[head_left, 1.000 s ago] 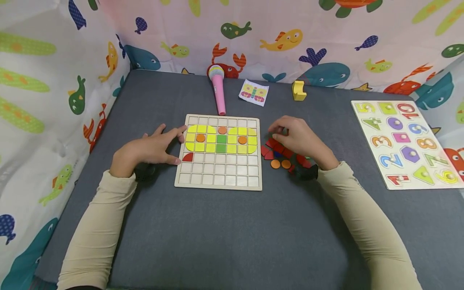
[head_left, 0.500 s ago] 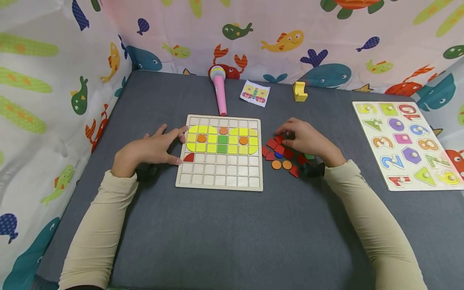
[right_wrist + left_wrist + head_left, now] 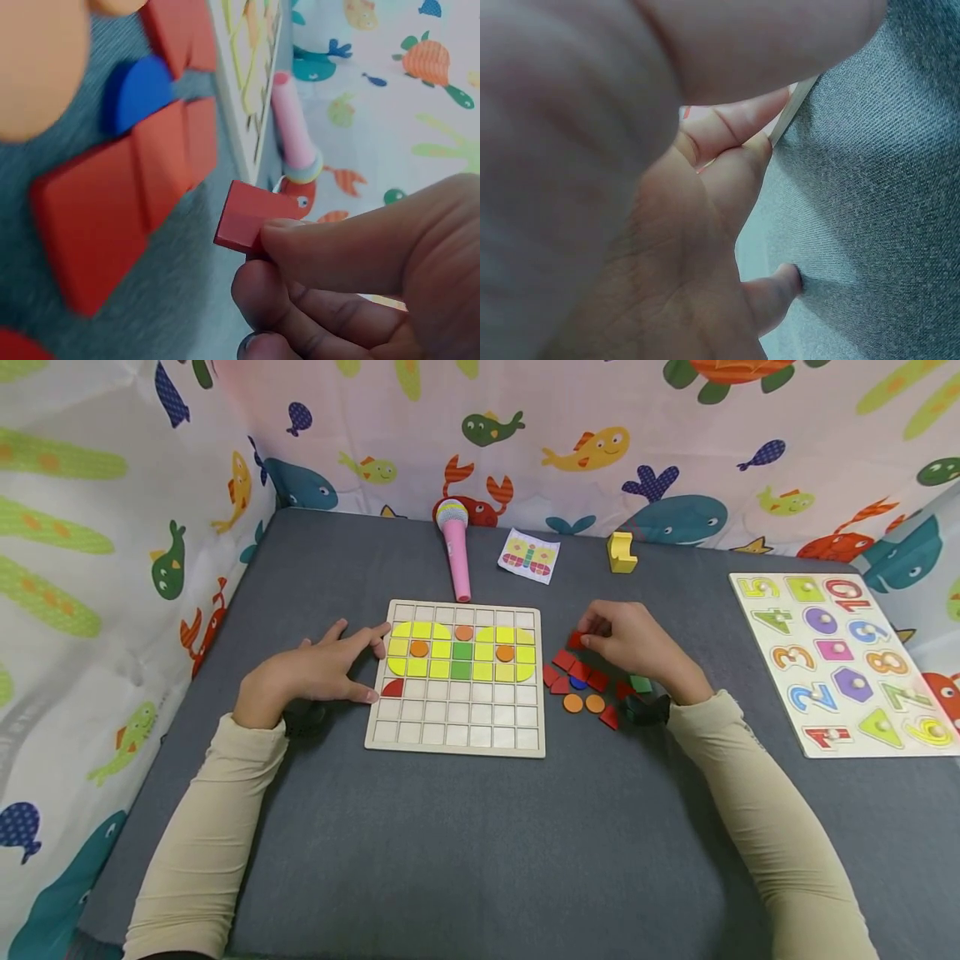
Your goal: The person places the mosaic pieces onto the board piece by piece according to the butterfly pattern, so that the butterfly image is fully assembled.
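Note:
My right hand [image 3: 637, 639] pinches a small red square tile [image 3: 251, 215] between thumb and fingers, just above the heap of loose pieces. My left hand [image 3: 311, 668] lies along the left edge of the wooden grid board [image 3: 457, 752], thumb and fingertips at its rim. In the left wrist view, fingers [image 3: 742, 120] touch the board's edge while another fingertip meets the cloth. Yellow tiles [image 3: 422, 631], orange discs and green squares [image 3: 461, 660] fill upper cells of the board. A single red rounded piece [image 3: 392, 687] sits below them at the left.
Loose red tiles [image 3: 564, 660], a blue piece [image 3: 577, 682], orange discs [image 3: 573, 702] and a green piece [image 3: 641, 683] lie right of the board. Behind are a pink microphone [image 3: 456, 556], a pattern card [image 3: 528, 556] and a yellow block [image 3: 622, 553]. A number puzzle [image 3: 847, 664] lies far right.
My right hand has shifted slightly right over the heap, spreading the red tiles, and now pinches one of them. My left hand has stayed at the board's edge.

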Action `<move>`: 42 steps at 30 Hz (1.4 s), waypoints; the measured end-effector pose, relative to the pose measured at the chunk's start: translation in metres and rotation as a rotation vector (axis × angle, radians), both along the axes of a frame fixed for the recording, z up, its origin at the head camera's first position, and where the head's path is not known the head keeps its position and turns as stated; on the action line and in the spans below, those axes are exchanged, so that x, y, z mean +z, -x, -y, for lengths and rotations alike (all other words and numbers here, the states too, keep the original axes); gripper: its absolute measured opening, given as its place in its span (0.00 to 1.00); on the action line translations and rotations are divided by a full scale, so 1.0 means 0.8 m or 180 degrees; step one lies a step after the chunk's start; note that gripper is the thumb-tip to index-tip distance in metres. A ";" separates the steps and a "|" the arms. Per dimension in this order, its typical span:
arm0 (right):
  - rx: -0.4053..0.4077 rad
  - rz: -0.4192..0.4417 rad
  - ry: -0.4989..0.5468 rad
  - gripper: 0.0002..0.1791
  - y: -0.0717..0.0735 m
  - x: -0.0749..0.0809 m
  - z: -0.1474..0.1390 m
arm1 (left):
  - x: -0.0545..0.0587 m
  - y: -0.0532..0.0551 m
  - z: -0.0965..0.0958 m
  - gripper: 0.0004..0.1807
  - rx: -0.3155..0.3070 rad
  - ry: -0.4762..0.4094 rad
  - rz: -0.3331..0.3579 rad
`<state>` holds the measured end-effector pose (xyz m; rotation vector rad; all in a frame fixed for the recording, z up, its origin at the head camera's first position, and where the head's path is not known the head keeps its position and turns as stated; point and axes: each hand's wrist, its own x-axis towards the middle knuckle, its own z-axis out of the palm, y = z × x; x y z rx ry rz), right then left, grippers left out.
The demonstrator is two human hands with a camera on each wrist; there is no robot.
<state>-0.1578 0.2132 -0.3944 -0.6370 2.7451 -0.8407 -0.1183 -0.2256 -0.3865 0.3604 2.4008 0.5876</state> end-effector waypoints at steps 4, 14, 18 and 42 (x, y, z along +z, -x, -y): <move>0.0031 -0.0036 0.0059 0.02 -0.003 0.006 0.014 | -0.004 0.000 0.003 0.49 0.0001 -0.0011 -0.0009; 0.0368 -0.0086 0.0264 0.03 -0.015 0.014 0.059 | -0.004 0.000 0.004 0.44 -0.0007 -0.0106 -0.0030; 0.0550 -0.0020 0.0280 0.04 -0.021 0.016 0.090 | -0.005 -0.001 0.007 0.43 -0.0021 -0.0112 -0.0054; 0.1364 -0.0090 0.0511 0.03 -0.045 -0.001 0.238 | -0.001 0.000 0.005 0.55 -0.0011 -0.0022 -0.0029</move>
